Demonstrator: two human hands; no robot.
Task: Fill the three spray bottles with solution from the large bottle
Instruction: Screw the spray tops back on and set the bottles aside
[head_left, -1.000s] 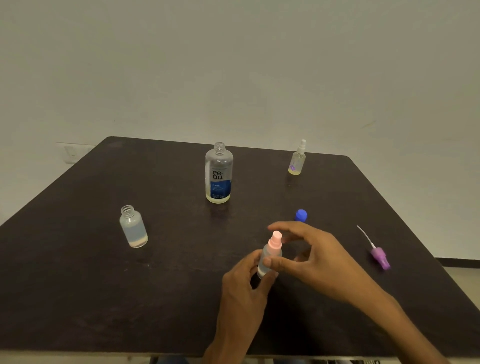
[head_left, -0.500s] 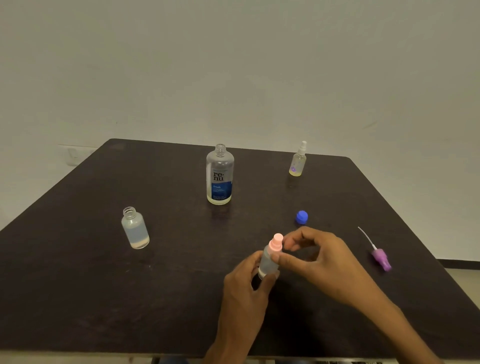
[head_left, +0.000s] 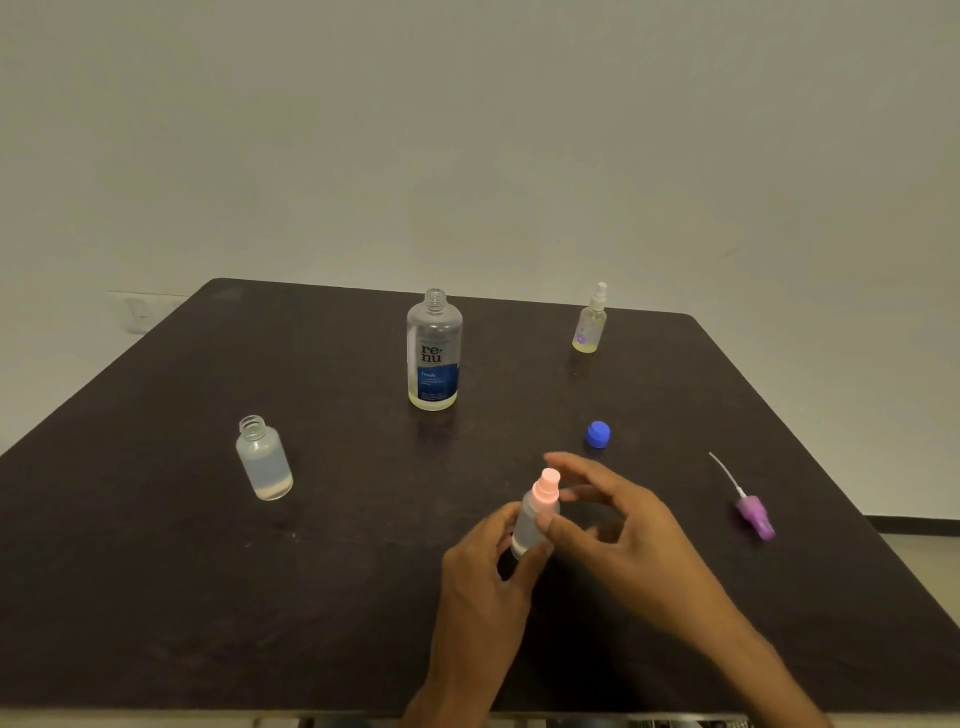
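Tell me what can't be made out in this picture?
Head view only:
- Lower body of the small frosted bottle with the pink spray top: covered by the left hand and right hand.
- Small print on the large clear bottle's blue label: too small.
- Both forearms: cut off by the bottom edge.

Large bottle (head_left: 434, 353), clear, blue-labelled, uncapped, upright at centre. Open-necked spray bottle (head_left: 265, 460) upright at 9 o'clock; white-nozzled spray bottle (head_left: 590, 323) upright at 1 o'clock; pink-capped spray bottle (head_left: 535, 515) upright at 5 o'clock.
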